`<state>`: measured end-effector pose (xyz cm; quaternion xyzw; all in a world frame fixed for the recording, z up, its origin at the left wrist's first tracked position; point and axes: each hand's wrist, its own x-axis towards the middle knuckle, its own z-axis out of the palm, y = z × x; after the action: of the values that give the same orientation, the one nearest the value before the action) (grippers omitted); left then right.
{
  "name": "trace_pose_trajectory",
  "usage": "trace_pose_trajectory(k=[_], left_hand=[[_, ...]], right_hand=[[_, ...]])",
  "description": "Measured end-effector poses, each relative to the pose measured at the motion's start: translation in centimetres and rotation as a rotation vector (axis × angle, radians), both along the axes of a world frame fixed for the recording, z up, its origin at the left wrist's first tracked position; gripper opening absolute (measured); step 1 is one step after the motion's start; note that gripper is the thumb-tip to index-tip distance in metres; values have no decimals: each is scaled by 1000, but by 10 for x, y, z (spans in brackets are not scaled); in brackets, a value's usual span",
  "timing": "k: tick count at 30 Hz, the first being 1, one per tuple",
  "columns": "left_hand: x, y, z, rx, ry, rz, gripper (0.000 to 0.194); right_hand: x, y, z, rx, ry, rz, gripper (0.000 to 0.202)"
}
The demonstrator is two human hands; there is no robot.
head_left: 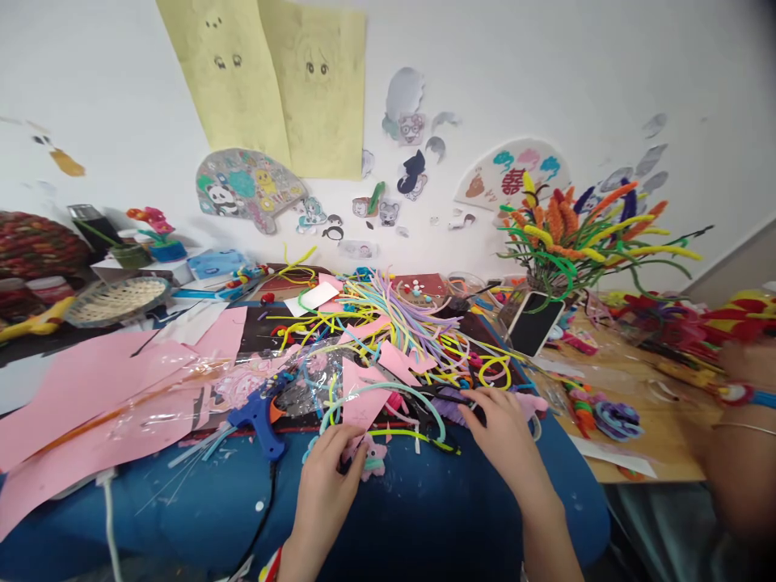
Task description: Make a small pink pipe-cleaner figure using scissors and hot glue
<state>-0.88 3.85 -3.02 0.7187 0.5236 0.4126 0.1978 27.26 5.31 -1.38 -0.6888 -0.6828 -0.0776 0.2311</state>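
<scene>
The fingers of my left hand (327, 477) are closed at the lower edge of a piece of pink paper (362, 398). Right beside its thumb lies a small pink fuzzy craft piece (374, 459), partly covered by the hand. My right hand (500, 436) has its fingers curled around the black handles of a pair of scissors (445, 394); the blades are hard to make out among the clutter. A pale blue pipe cleaner (418, 390) arches between the two hands, and a yellow-green one (406, 434) lies below it.
A blue glue gun (260, 420) with a black cord lies left of my hands. Pink sheets (109, 388) cover the left side. Loose pipe cleaners (400, 315) heap up behind. A phone (536, 323) leans before pipe-cleaner flowers (563, 226). Another person's arm (748, 436) is at right.
</scene>
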Motion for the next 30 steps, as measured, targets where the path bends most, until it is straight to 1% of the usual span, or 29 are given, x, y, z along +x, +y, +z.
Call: trace_pose_trajectory(k=[2,4,6,9,11,14,18,20,24,26,28,30], left_hand=[[-3,0,0,27,0,-29,10],[-6,0,1,49,-2,-71,9],[-8,-1,3,71,0,-115,8],[-9,-5,8,96,7,-196,6],[-9,-6,11,112,-2,-246,5],[-6,-6,14,112,-28,-273,8],[2,-3,23,55,-48,-267,13],[7,-1,32,24,-51,-271,15],[19,11,57,-3,-39,-298,18],[25,21,66,-56,-48,-262,21],[29,31,71,-92,-47,-219,19],[32,41,73,-114,-14,-214,17]], right_hand=[[1,17,14,-15,-4,7,27],[0,39,26,-42,-10,9,25],[-3,63,33,-84,-11,8,24],[-14,93,35,-163,16,-10,22],[-24,105,33,-204,46,-35,23],[-36,110,31,-227,90,-75,19],[-38,110,34,-224,164,-102,13],[-36,114,35,-221,203,-89,13],[-36,124,31,-256,289,-13,18],[-38,124,30,-283,341,26,16],[-41,122,29,-311,392,57,17],[-42,121,30,-330,428,61,20]])
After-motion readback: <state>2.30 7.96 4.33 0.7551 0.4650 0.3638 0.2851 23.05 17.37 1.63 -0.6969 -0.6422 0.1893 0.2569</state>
